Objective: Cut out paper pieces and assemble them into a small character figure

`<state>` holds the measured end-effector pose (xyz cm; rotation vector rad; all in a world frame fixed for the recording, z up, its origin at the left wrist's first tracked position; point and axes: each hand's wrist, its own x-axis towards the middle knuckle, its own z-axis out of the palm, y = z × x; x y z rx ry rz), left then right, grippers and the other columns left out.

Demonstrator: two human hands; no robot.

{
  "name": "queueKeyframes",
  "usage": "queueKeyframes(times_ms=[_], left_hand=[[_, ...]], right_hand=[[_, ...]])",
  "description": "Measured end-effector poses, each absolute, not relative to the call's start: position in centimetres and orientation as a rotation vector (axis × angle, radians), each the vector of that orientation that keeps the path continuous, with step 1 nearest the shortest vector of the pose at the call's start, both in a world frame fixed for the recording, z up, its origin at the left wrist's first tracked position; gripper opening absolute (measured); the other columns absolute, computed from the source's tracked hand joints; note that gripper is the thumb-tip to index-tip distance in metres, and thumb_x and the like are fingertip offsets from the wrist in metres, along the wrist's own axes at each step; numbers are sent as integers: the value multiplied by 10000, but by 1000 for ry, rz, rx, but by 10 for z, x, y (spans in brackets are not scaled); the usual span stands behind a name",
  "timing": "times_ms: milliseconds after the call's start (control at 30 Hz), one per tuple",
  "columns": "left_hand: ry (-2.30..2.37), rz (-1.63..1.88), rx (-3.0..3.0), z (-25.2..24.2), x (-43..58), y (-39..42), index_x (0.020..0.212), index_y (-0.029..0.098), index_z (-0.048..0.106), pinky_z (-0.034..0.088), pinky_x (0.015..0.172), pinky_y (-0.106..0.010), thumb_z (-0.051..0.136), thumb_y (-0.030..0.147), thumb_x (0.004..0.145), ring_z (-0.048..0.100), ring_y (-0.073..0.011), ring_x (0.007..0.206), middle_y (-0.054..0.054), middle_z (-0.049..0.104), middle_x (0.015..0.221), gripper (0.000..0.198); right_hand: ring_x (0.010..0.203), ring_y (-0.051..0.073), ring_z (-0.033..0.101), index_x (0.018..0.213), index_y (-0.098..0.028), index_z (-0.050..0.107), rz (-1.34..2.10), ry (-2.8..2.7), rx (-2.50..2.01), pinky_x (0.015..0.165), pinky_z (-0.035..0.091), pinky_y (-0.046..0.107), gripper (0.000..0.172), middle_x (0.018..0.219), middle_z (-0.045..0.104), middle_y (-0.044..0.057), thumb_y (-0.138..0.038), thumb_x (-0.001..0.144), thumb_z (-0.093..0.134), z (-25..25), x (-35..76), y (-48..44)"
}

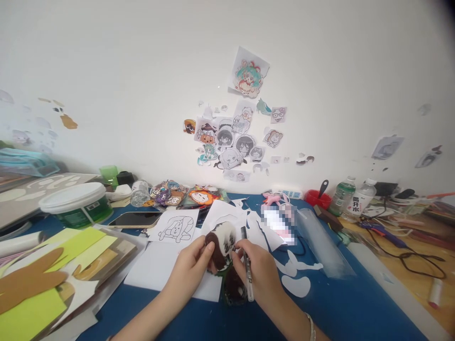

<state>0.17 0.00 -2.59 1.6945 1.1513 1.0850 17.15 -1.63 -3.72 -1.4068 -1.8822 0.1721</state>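
Left hand (pixel 197 255) gripping a brown-and-white cutout (pixel 223 237), right hand (pixel 261 265) closed around a pen (pixel 248 277), blue tabletop (pixel 199 324) below

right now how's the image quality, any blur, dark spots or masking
Head view: the top right corner goes dark; head view: the blue pouch at far left looks soft; head view: blocky pixelation masks a patch beyond the right hand.

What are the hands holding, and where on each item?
Left hand: flat brown-and-white cutout, by its dark left side. Right hand: slim black-and-clear pen, around its middle.
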Motion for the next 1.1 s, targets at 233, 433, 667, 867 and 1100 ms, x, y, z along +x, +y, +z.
queueKeyframes(times_ms=[233,433,667,867,1100], left_hand=[[1154,1040,1702,-26,5,-2,658,212,478,451,583,-280,412,451,840,598,-177,538,-1,612,511,307],[1139,1055,1683,-27,5,-1,676,208,486,460,579,-286,416,457,836,592,-176,522,1,607,498,304],[1149,1058,1679,-23,6,-5,677,211,488,460,600,-281,432,456,828,608,-178,545,0,622,516,293],[1152,1029,1742,-22,6,-9,667,216,503,439,606,-277,427,427,833,610,-185,567,-7,641,539,280],[1210,995,1810,-22,7,-14,661,221,501,414,612,-275,404,418,844,604,-188,580,-3,643,556,286]], right_hand=[[603,216,622,873,-207,605,187,-1824,-1441,521,388,253,193,669,654,47,-243,823,422,-39,171,-15],[544,207,606,766,-206,593,165,-1787,-1511,487,361,242,180,602,629,32,-273,829,439,-38,173,-13],[618,215,618,867,-210,589,280,-1776,-1433,505,384,243,244,701,658,53,-418,835,464,-33,173,-17],[552,204,595,786,-217,590,281,-1733,-1447,485,357,249,232,631,636,35,-372,840,426,-36,173,-14],[518,188,564,770,-210,575,257,-1735,-1457,472,335,247,198,588,600,29,-298,837,410,-37,174,-14]])
